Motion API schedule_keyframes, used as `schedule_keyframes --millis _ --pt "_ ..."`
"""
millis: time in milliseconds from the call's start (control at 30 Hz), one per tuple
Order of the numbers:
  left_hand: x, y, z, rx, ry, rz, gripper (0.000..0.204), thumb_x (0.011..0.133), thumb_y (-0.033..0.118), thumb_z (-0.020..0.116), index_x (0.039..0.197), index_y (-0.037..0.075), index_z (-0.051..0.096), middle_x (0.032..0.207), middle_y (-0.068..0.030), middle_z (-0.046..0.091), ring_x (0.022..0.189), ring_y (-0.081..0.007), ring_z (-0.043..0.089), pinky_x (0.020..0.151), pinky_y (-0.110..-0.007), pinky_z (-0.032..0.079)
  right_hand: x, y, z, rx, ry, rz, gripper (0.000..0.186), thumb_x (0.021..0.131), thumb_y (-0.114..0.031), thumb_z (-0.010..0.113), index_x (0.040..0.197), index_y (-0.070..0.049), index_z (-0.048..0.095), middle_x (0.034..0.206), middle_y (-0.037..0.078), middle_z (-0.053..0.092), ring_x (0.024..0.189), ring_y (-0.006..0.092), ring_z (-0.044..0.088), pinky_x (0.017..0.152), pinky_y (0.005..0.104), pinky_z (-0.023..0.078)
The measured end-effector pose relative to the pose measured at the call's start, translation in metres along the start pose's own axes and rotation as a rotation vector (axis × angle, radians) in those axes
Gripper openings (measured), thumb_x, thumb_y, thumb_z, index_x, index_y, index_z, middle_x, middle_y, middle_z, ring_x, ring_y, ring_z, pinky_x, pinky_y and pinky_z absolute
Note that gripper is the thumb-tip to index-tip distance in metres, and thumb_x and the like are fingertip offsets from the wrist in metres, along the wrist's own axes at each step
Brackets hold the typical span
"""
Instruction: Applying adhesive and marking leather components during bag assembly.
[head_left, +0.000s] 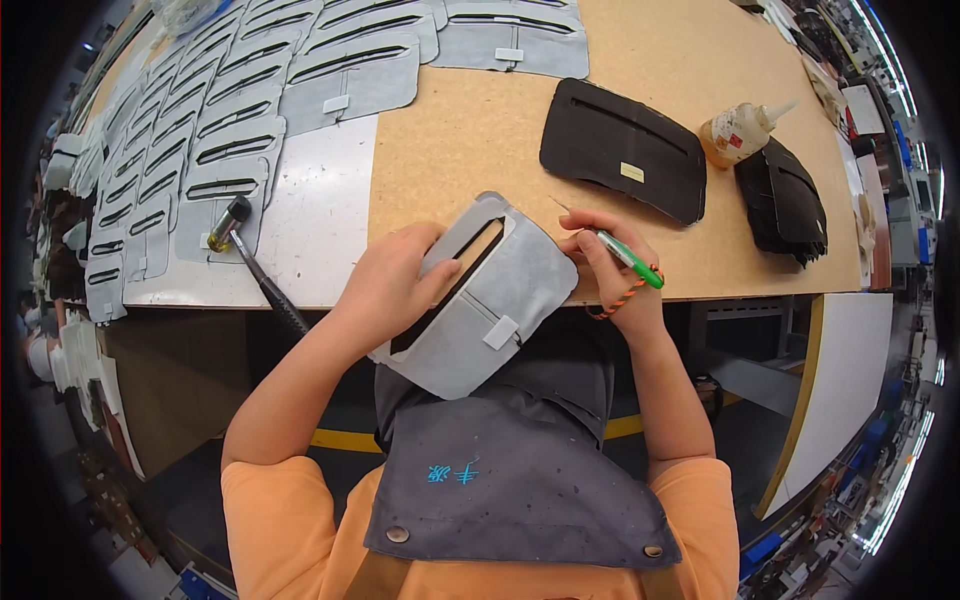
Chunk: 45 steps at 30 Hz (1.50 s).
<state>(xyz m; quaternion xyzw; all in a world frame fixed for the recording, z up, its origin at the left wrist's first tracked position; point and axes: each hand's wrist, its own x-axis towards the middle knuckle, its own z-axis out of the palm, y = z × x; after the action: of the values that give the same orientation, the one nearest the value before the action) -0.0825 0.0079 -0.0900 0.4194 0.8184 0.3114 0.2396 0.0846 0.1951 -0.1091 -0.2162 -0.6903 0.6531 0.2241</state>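
My left hand (pixel 405 280) grips a grey panel (pixel 480 315) near its long slot, holding it tilted over the table's front edge. The panel has a dark-lined opening and a small white tab (pixel 500 332). My right hand (pixel 610 260) is closed on a green-handled pointed tool (pixel 632 262), with an orange-and-black cord hanging by the wrist. Its thin tip points up and left, beyond the panel's right edge. My right fingertips are beside that edge; I cannot tell whether they touch it.
Rows of grey panels (pixel 350 75) cover the back left of the worktable (pixel 460 140). A hammer (pixel 258 270) lies at the left front. To the right are a dark panel (pixel 620 135), a squeeze bottle of amber liquid (pixel 728 135) and stacked dark pieces (pixel 775 200).
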Motion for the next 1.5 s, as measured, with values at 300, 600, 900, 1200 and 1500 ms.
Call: schedule_keyframes --millis 300,600,900,1200,1500 --pt "-0.020 0.003 0.007 -1.198 0.219 -0.443 0.030 0.101 0.024 0.038 0.118 0.000 0.044 0.111 -0.0121 0.058 0.089 -0.0180 0.063 0.078 -0.034 0.053 0.002 -0.009 -0.017 -0.206 0.077 -0.191 0.023 0.090 -0.003 0.057 0.112 0.001 0.061 0.101 0.011 0.064 0.087 0.0163 0.064 0.080 0.0263 0.050" --pt "-0.012 0.023 0.008 0.050 -0.072 0.243 0.015 0.086 0.011 0.060 0.098 0.003 0.060 0.106 -0.0092 0.060 0.091 -0.0224 0.060 0.079 -0.034 0.046 0.016 -0.003 0.000 0.031 -0.174 0.039 0.017 0.095 -0.012 0.054 0.093 0.003 0.061 0.091 0.007 0.066 0.083 0.0105 0.062 0.075 0.0253 0.051" --pt "0.020 -0.001 0.019 0.213 -0.107 0.649 0.032 0.078 0.008 0.063 0.109 0.009 0.058 0.127 -0.0016 0.055 0.119 -0.0230 0.048 0.099 -0.039 0.034 0.027 0.001 0.007 -0.005 -0.237 0.167 0.021 0.097 -0.017 0.051 0.092 0.002 0.058 0.086 0.008 0.066 0.071 0.0081 0.060 0.070 0.0232 0.050" --pt "0.020 -0.002 0.025 0.244 -0.064 0.610 0.024 0.081 0.010 0.061 0.104 0.013 0.061 0.122 0.0042 0.058 0.116 -0.0188 0.050 0.098 -0.039 0.032 0.037 -0.006 -0.003 -0.142 -0.415 0.154 0.014 0.094 -0.011 0.055 0.087 0.000 0.061 0.083 0.006 0.066 0.071 0.0084 0.059 0.067 0.0223 0.048" --pt "0.019 0.001 0.027 0.241 -0.044 0.586 0.022 0.081 0.009 0.060 0.102 0.012 0.061 0.119 0.0026 0.059 0.114 -0.0188 0.051 0.097 -0.038 0.032 -0.003 0.005 -0.015 -0.797 -0.455 -0.740 0.017 0.074 -0.010 0.072 0.088 -0.007 0.065 0.106 0.002 0.066 0.076 0.0175 0.061 0.082 0.0347 0.049"
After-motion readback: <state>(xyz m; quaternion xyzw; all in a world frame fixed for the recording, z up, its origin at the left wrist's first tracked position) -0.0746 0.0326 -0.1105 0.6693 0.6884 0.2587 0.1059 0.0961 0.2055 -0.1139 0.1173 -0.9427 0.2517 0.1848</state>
